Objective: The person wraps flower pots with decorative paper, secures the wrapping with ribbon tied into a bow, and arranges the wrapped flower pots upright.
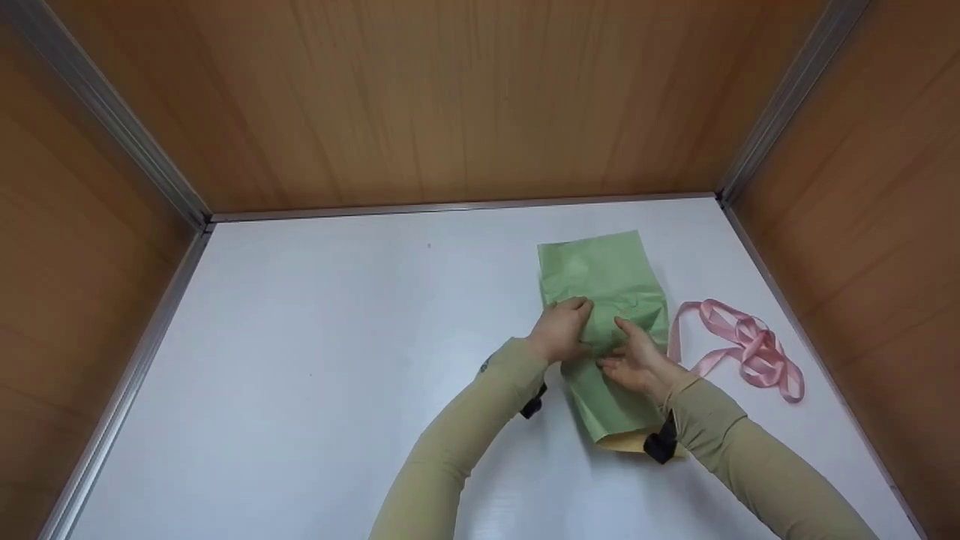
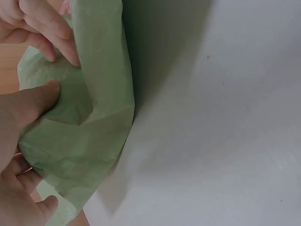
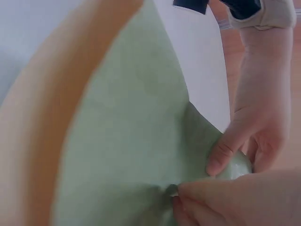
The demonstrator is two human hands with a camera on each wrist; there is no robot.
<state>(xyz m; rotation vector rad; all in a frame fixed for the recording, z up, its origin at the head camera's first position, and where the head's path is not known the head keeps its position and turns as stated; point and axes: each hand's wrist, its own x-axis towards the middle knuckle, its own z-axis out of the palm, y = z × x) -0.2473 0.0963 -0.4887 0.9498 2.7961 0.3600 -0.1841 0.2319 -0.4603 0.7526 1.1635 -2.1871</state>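
Observation:
A sheet of green wrapping paper (image 1: 600,266), tan on its inner side, lies in a long, bulging tube shape with creases round its middle. The near end gapes, showing the tan lining (image 1: 626,441); what the paper covers is hidden. My left hand (image 1: 561,330) grips the paper's left side, its thumb pressed on top and its fingers at the edge in the left wrist view. Opposite it, my right hand (image 1: 636,364) touches the paper with fairly straight fingertips (image 2: 73,54), the thumb held apart in the head view. Small folds (image 3: 162,193) gather at the right fingertips.
A loosely heaped pink ribbon (image 1: 754,345) lies just right of the paper, one strand reaching toward it. The white table (image 1: 322,337) is bounded by wooden panels (image 1: 465,105) at the back and both sides. Dark wrist straps (image 1: 660,442) hang under the sleeves.

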